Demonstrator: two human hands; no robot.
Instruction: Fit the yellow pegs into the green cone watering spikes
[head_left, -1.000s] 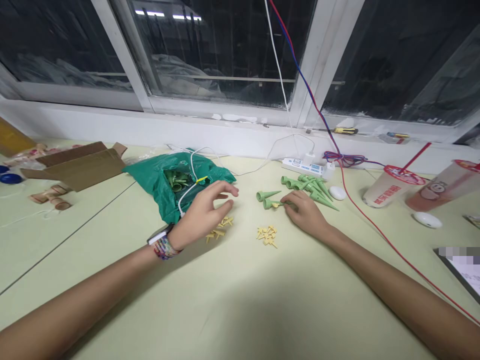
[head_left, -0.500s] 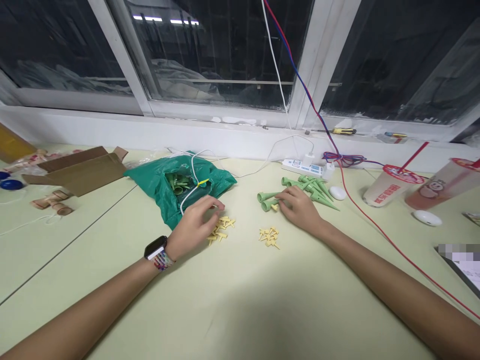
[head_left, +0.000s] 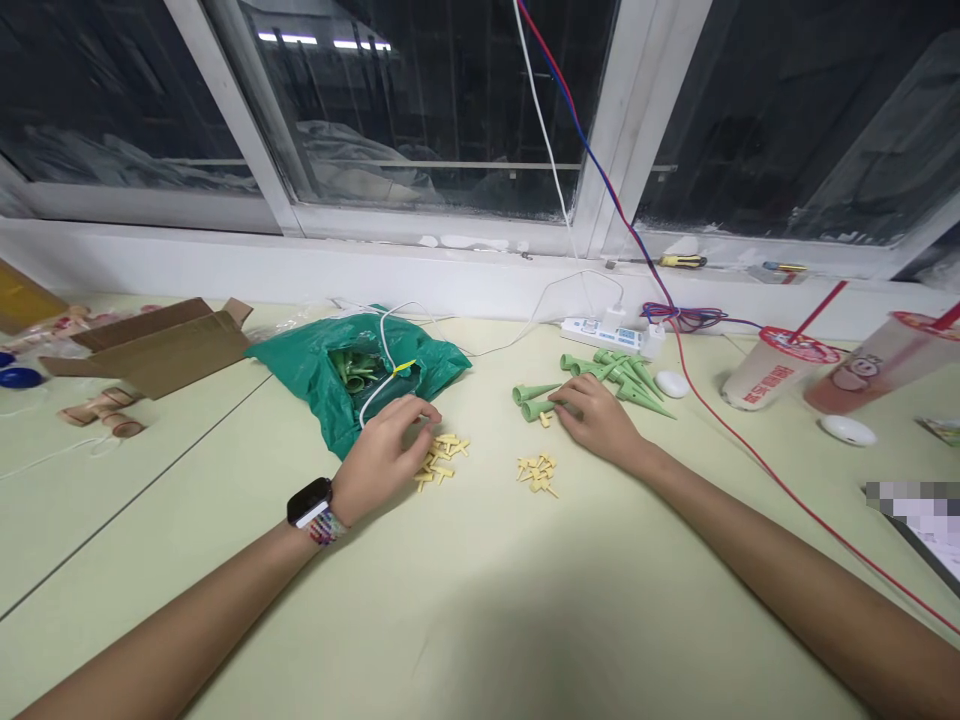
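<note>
I've got both hands low over the bench [head_left: 480, 610], working in the gap between two heaps of parts. The left hand [head_left: 384, 462] is curled beside a loose pile of small yellow T-shaped plastic pieces [head_left: 439, 461]. Its fingers [head_left: 414, 408] are bent and pressed close together, tips right at the pile's edge, and from my feed I can't tell whether they're pinching a piece.

Over on the right, the right hand [head_left: 598, 420] has its fingers [head_left: 567, 394] slightly spread across the narrow tips of two green plastic cone spikes [head_left: 537, 398], which lie with their wide ends pointing left. I can't tell if those fingers are gripping or just resting there. One stray yellow piece [head_left: 545, 419] sits just under them, and a second yellow pile [head_left: 537, 473] lies nearer me, between the hands.

This reads to me like a layout sorted by kind, with yellow and green kept apart so everything stays within a short reach. A cluster of loose green spikes [head_left: 619, 375] fans out behind the right hand, while more spikes [head_left: 351, 367] show in the mouth of a green plastic bag [head_left: 300, 368] by the left hand. Further back, a white power strip [head_left: 600, 336] sits under the window, and a flattened-open cardboard box [head_left: 161, 345] lies off to the left.
</note>
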